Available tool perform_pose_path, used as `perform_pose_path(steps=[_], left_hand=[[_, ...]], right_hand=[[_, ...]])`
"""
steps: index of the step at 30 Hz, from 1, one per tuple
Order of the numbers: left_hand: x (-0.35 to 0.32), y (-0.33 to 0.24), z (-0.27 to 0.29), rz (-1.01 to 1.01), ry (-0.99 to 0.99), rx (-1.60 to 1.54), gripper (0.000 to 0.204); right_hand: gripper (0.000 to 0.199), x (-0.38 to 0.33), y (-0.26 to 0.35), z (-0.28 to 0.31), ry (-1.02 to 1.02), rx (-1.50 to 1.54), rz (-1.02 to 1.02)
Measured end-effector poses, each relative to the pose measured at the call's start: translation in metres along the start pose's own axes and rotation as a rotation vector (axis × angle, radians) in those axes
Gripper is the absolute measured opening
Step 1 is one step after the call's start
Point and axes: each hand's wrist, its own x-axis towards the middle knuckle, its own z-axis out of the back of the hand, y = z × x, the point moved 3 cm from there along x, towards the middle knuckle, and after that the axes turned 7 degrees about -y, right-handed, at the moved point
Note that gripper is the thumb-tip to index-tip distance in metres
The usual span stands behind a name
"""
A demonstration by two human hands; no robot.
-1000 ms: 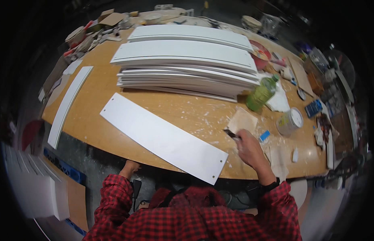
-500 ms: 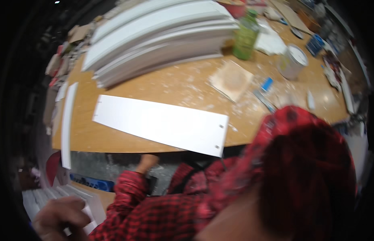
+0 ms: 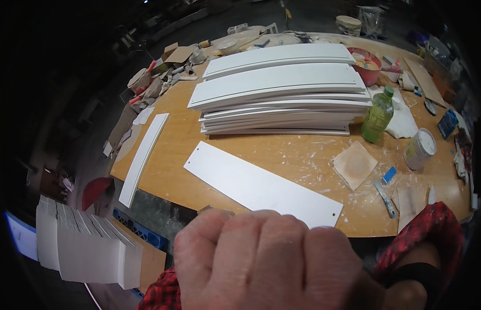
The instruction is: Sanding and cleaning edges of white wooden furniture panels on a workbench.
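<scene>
My right hand [image 3: 271, 263] is raised close to the camera, knuckles toward the table and fingers curled into a fist. Whatever the fingers may hold is hidden. Its bent arm, in a red checked sleeve [image 3: 424, 235] with a black band [image 3: 419, 279] at the wrist, comes from the right. Of my left arm only a piece of checked sleeve [image 3: 163, 292] shows; my fist hides the left hand. Beyond the fist a white board [image 3: 261, 186] with small holes at its ends lies aslant on the table, its near edge partly covered by my knuckles.
A stack of white boards [image 3: 276, 88] stands at the back. A narrow white strip [image 3: 143, 160] overhangs the left edge. To the right are a green bottle [image 3: 377, 116], a white tub [image 3: 420, 150], a sanding pad [image 3: 355, 165] and a putty knife [image 3: 384, 198]. More panels [image 3: 90, 245] stand lower left.
The view has tilted up and swung, showing more of the table's far side. My right fist now fills the lower middle. The left hand, seen by the table edge before, is now hidden.
</scene>
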Motion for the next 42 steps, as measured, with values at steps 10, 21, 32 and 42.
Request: perform_pose_path(steps=[10, 21, 32, 42], left_hand=[[-0.014, -0.141, 0.094, -0.915, -0.154, -0.103, 0.037], [0.051, -0.186, 0.155, -0.506, -0.206, 0.322, 0.121], [0.067, -0.195, 0.157, -0.558, -0.085, 0.465, 0.129], [0.068, -0.19, 0.155, -0.625, -0.179, 0.423, 0.128]], right_hand=[[0.011, -0.063, -0.037, -0.02, -0.117, 0.04, -0.325], [0.018, -0.384, -0.055, -0.093, -0.114, 0.589, -1.63], [0.011, -0.353, -0.07, -0.15, -0.053, 0.434, -1.174], [0.013, -0.357, -0.06, -0.154, -0.141, 0.369, -1.126]])
